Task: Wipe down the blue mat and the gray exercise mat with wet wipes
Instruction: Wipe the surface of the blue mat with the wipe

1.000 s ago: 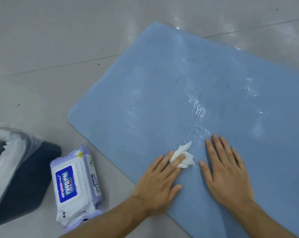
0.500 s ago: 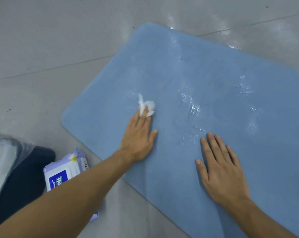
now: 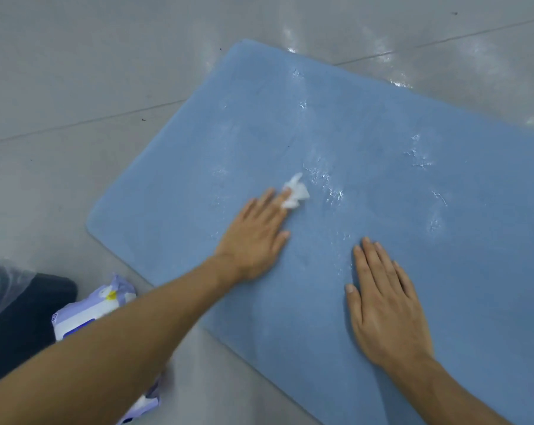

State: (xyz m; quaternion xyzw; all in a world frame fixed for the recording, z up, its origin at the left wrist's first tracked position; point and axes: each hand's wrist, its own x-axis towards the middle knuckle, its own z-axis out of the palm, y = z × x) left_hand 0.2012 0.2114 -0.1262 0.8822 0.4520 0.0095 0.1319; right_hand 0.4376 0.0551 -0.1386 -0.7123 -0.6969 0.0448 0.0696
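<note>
**Wet wipe (image 3: 295, 191) under flat fingers on the blue mat (image 3: 397, 210)**

We see 2 hands on the mat, which lies on the gray floor (image 3: 75, 72). The left hand (image 3: 253, 237) presses the crumpled wipe with straight fingers, gripping nothing. The right hand (image 3: 385, 305) rests flat and open, nearer. A wipes pack (image 3: 87, 314) lies near left, beside a dark bin (image 3: 20, 317).

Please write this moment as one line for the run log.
step: wiping blue mat | left hand: fingers press wet wipe | right hand: flat on mat | wipes pack: on floor
</note>
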